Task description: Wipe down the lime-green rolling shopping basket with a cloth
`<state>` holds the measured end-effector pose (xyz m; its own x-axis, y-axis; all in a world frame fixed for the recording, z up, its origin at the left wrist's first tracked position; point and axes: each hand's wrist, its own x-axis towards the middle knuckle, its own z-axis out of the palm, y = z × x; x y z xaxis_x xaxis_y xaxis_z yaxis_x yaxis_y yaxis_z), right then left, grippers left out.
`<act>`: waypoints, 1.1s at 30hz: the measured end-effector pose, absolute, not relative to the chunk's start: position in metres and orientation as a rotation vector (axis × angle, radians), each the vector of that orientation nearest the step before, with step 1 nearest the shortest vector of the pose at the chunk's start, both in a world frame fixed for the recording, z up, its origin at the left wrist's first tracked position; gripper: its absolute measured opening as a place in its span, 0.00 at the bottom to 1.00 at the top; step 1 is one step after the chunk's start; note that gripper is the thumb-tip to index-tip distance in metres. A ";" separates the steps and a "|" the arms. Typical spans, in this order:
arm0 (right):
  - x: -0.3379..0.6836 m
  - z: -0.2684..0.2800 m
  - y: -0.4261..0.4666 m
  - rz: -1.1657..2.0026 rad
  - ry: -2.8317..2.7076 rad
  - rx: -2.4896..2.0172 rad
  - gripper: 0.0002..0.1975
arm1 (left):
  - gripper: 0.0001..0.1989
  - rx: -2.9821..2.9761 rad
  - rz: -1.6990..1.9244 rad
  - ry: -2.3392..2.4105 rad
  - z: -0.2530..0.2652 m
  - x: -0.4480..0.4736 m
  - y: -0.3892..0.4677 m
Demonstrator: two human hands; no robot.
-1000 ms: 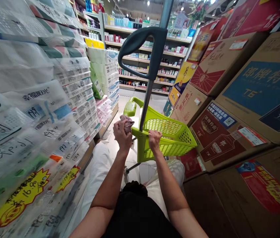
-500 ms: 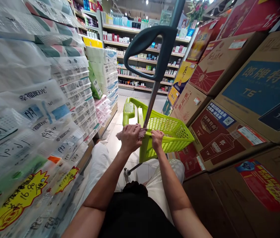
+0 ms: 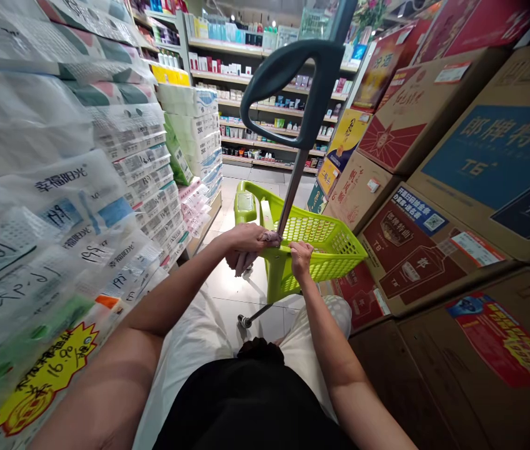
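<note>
A lime-green rolling shopping basket (image 3: 314, 272) stands in front of me. From it rises a grey metal pole (image 3: 292, 194) with a dark blue-grey loop handle (image 3: 309, 109) at its upper part. My left hand (image 3: 246, 239) is closed on a crumpled pinkish-grey cloth (image 3: 242, 262), part of which presses against the base of the pole at the basket's near rim. My right hand (image 3: 301, 255) grips that same rim just right of the pole, its fingers curled over the edge. The basket's inside shows only partly.
Stacked packs of tissue paper (image 3: 134, 169) line the left side, with yellow price tags (image 3: 49, 375). Cardboard cartons (image 3: 410, 244) are piled close on the right. Shelves of small boxed goods (image 3: 265, 100) stand across the aisle's far end. A caster wheel (image 3: 245, 321) rests on the tiled floor.
My left hand has turned sideways, its elbow swinging out to the left, and the cloth now hangs below it against the pole base. My right hand keeps its grip on the rim.
</note>
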<state>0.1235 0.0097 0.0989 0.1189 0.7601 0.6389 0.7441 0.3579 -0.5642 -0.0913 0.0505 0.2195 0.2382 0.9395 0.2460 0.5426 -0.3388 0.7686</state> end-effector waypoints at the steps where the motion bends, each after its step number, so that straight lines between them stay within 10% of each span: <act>1: 0.124 0.099 0.009 0.018 -1.615 -1.377 0.16 | 0.16 2.045 0.822 1.298 0.220 -0.092 0.054; 16: 0.119 0.097 0.013 0.015 -1.618 -1.349 0.16 | 0.05 2.424 1.403 1.253 0.206 -0.097 0.008; 33: 0.129 0.098 -0.003 -0.030 -1.641 -1.297 0.21 | 0.24 2.831 -0.046 1.109 0.263 -0.095 0.014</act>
<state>0.1290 -0.0030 0.0979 0.0779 0.7164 0.6933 0.7408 0.4238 -0.5211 -0.0954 0.0141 0.2634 0.7343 0.6758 -0.0649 0.6788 -0.7296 0.0828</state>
